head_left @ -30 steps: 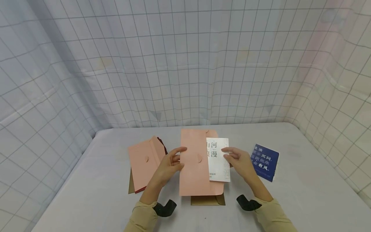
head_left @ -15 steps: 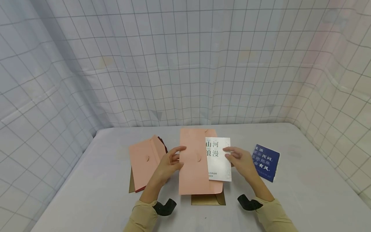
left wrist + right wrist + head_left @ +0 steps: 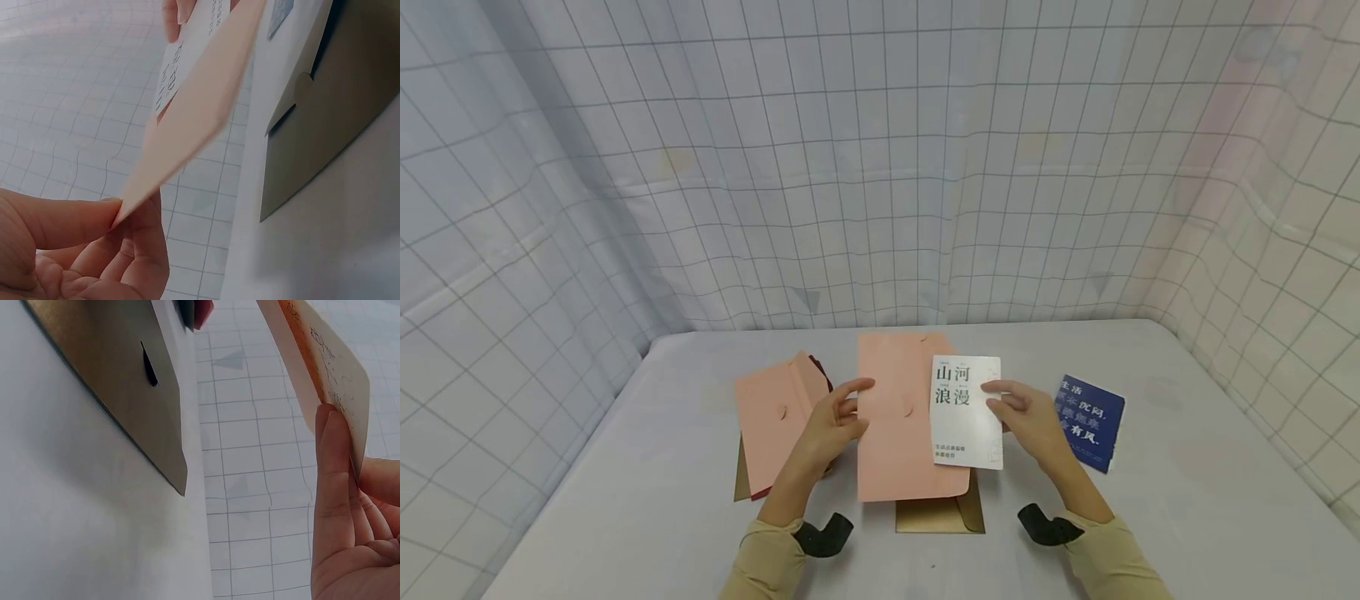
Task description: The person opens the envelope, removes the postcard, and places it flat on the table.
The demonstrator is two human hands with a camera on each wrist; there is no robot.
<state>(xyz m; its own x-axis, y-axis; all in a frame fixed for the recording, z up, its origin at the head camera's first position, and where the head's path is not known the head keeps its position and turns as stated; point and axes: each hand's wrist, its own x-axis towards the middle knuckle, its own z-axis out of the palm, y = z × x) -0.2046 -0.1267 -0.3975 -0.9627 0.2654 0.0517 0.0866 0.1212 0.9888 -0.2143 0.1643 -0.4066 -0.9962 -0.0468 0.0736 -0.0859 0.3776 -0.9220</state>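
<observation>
My left hand [image 3: 831,425] pinches the left edge of a pink envelope [image 3: 891,425], thumb on one face and fingers behind, as the left wrist view shows. My right hand [image 3: 1028,417] pinches the right edge of a white card [image 3: 966,429] printed with dark characters. The card's whole front shows, and its left edge overlaps the envelope's right part in the head view. Both are held up above the table. Below them lies a gold envelope [image 3: 932,518], mostly hidden in the head view; its flap and slit show in the right wrist view.
On the left of the white table [image 3: 625,500] lies another pink envelope [image 3: 767,429], with dark red and gold ones partly under it. A dark blue card [image 3: 1093,417] with white characters lies beyond my right hand. A white gridded curtain [image 3: 880,208] hangs behind and at both sides.
The white card has slid out of the pink envelope to the right, so its left-hand characters now show. My left hand has shifted slightly left with the envelope; my right hand slightly right.
</observation>
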